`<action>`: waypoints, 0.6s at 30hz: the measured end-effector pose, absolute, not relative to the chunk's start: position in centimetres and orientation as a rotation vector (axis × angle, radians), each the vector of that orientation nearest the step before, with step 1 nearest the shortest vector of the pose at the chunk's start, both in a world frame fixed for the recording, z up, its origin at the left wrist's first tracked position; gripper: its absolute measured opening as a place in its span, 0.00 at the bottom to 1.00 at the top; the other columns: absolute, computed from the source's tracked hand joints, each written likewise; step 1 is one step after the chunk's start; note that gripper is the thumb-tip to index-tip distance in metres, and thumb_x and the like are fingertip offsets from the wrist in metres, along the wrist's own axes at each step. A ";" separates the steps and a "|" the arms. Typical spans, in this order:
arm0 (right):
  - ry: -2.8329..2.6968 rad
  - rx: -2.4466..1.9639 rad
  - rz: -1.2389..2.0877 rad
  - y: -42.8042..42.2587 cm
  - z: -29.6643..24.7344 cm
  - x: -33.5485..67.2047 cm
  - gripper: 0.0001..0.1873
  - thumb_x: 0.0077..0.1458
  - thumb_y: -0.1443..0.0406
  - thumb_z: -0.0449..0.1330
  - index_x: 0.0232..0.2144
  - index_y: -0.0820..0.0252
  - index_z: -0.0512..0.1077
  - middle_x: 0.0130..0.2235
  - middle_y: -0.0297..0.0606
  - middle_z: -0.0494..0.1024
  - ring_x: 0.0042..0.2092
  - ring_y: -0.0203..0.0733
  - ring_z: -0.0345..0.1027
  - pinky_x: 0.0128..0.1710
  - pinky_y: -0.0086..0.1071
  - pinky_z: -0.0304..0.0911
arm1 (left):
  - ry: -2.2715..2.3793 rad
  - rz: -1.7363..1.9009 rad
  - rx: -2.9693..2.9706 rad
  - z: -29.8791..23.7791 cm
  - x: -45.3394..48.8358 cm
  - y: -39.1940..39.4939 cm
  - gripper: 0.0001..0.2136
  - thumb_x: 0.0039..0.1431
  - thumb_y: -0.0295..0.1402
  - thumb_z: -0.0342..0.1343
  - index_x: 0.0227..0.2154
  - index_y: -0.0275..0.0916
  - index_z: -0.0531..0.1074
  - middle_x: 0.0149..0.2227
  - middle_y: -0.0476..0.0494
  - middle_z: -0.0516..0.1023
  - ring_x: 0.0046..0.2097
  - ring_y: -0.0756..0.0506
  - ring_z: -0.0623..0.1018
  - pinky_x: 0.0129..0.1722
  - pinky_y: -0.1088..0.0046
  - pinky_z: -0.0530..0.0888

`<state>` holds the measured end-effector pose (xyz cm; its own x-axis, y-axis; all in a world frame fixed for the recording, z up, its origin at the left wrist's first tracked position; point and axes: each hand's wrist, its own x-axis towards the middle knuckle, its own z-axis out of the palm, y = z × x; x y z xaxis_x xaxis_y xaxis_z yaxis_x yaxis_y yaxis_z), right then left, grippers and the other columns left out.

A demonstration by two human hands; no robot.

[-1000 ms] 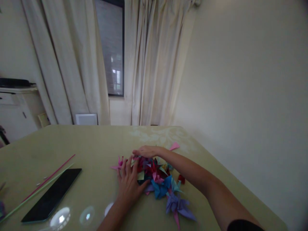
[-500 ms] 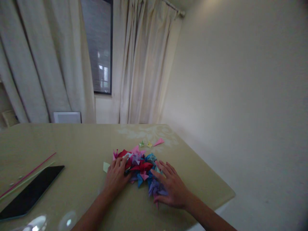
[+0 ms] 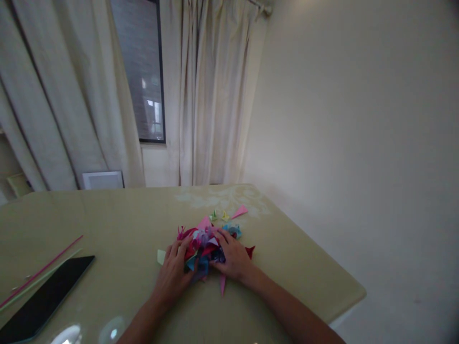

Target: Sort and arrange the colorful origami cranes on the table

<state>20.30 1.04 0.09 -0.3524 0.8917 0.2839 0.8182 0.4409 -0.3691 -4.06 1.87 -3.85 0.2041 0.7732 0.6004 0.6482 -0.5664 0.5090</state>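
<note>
A heap of colourful origami pieces [image 3: 205, 237], in pink, red, purple and blue folded paper with crane-like points, lies on the table between my hands. My left hand [image 3: 175, 265] rests against its left side, fingers apart and curved over the paper. From the right, my right hand [image 3: 231, 255] cups the heap with bent, spread fingers over its top. Paper under both palms is hidden. A pink point [image 3: 223, 284] sticks out below my right hand, and a red piece [image 3: 250, 252] lies beyond its wrist. Beside my left hand is a pale green paper piece [image 3: 161, 257].
Behind the heap lie a small green folded piece [image 3: 213, 215], a yellow one [image 3: 225, 216] and a pink paper cone [image 3: 240, 211]. To the left are a black tablet-like slab [image 3: 50, 296], a pink stick [image 3: 43, 270] and a pale green stick [image 3: 46, 276]. A wall borders the table's right side.
My right hand has moved left and the heap is bunched more tightly between my hands. A red piece now shows to the right of it. My left hand has barely moved.
</note>
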 end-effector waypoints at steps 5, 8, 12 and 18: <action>-2.107 -1.326 0.259 3.4 0.7 20.7 0.35 0.65 0.58 0.64 0.70 0.51 0.63 0.66 0.47 0.71 0.66 0.55 0.67 0.67 0.47 0.64 | 1.290 1.333 2.317 -4.0 -4.2 1.8 0.30 0.66 0.34 0.58 0.70 0.46 0.60 0.65 0.35 0.68 0.66 0.33 0.71 0.64 0.48 0.74; -1.963 -1.275 0.203 5.0 0.6 22.2 0.30 0.67 0.57 0.61 0.68 0.52 0.65 0.69 0.47 0.66 0.69 0.54 0.63 0.69 0.47 0.62 | 1.334 1.339 2.407 -4.0 -4.2 1.7 0.34 0.66 0.42 0.61 0.72 0.48 0.58 0.69 0.34 0.64 0.70 0.31 0.66 0.67 0.46 0.71; -1.767 -1.502 0.151 9.1 1.2 25.7 0.26 0.69 0.52 0.56 0.63 0.55 0.70 0.68 0.51 0.66 0.60 0.53 0.72 0.64 0.49 0.68 | 1.511 1.259 2.513 -4.1 -4.6 1.9 0.43 0.58 0.56 0.65 0.73 0.49 0.59 0.69 0.33 0.66 0.69 0.27 0.66 0.66 0.42 0.69; -1.676 -1.857 0.205 15.7 1.9 29.3 0.27 0.67 0.52 0.60 0.60 0.61 0.74 0.67 0.61 0.67 0.72 0.68 0.55 0.70 0.63 0.53 | 1.788 1.017 2.447 -4.3 -4.8 2.1 0.37 0.63 0.58 0.58 0.72 0.51 0.63 0.70 0.34 0.68 0.72 0.24 0.62 0.69 0.29 0.54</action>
<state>29.29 15.67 1.88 0.1824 0.9409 0.2855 0.8445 -0.0012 -0.5356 -4.84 2.07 -4.33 0.1722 0.8381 0.5176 0.8732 -0.3731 0.3135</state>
